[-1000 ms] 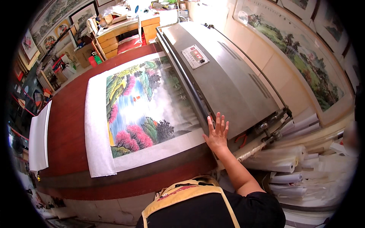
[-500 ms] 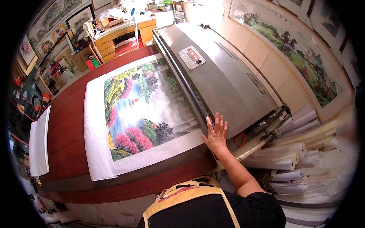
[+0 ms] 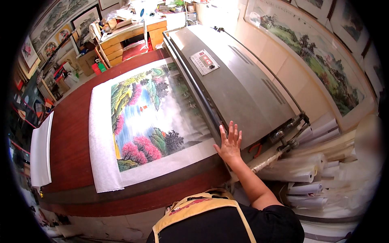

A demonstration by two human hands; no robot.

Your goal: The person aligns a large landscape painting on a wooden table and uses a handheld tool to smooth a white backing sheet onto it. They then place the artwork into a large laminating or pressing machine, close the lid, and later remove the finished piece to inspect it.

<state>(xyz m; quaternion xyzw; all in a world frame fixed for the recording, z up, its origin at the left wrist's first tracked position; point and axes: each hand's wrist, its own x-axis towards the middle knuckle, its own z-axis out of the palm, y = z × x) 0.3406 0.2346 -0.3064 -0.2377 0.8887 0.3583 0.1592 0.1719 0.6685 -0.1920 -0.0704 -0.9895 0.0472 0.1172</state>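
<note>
My right hand [image 3: 229,146] lies with spread fingers on the near corner of a large grey metal press [image 3: 247,93], by its front edge. Nothing is held in it. A colourful landscape painting [image 3: 142,125] with pink trees, green rocks and a blue waterfall lies flat on the dark red table [image 3: 69,133]. White paper [image 3: 106,162] borders the painting on its left and near sides. The painting's right side runs up to the press's dark front bar [image 3: 194,81] and goes out of sight there. My left hand does not show.
A control panel [image 3: 204,61] sits on the press lid. Red-handled pliers [image 3: 256,150] lie below the press's near end. Rolls of paper and film [image 3: 300,174] are stacked at right. Another white sheet [image 3: 41,154] hangs over the table's left edge. A cluttered wooden desk [image 3: 133,34] stands behind.
Hardly anything differs. My right hand stays spread on the press corner, its fingers shifted very slightly; the painting and the press lie as before.
</note>
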